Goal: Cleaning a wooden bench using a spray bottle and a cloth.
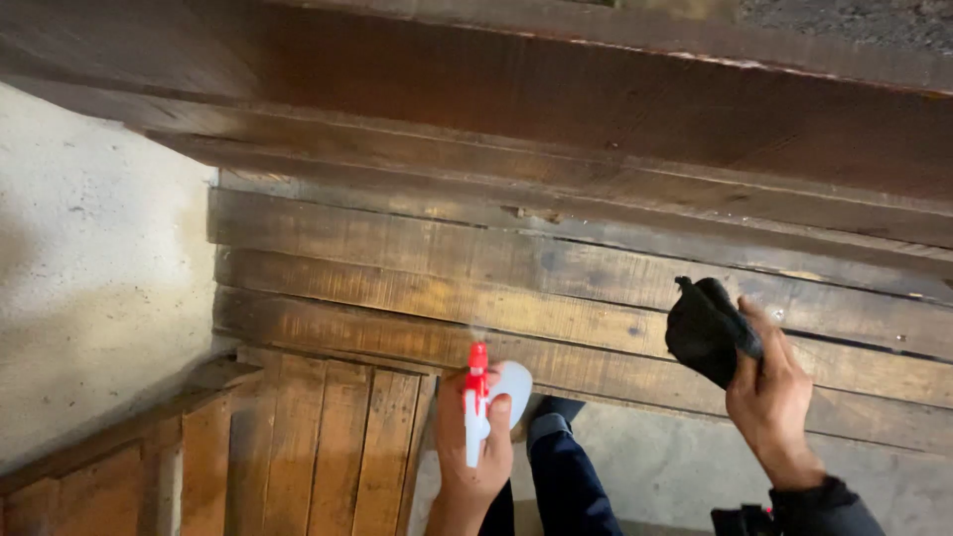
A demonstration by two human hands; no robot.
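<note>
— Low in front of you, your left hand point(475, 437) is wrapped around the spray bottle point(488, 402), fingers closed on its white body, red nozzle up and aimed at the wooden planks point(516, 298). A faint mist seems to hang just above the nozzle.

— And my right?

— Your right hand point(769, 397) has its fingers bunched tight on the black cloth point(707, 330), held up near the planks, well apart from the bottle. I'd judge the risk is drift: with the nozzle this close to your face, spray could blow back at you. Runoff may also drip down the dark boards onto the slatted wooden panel point(318, 447) and the concrete floor point(655, 467) by your leg point(566, 476), making it slick
</note>
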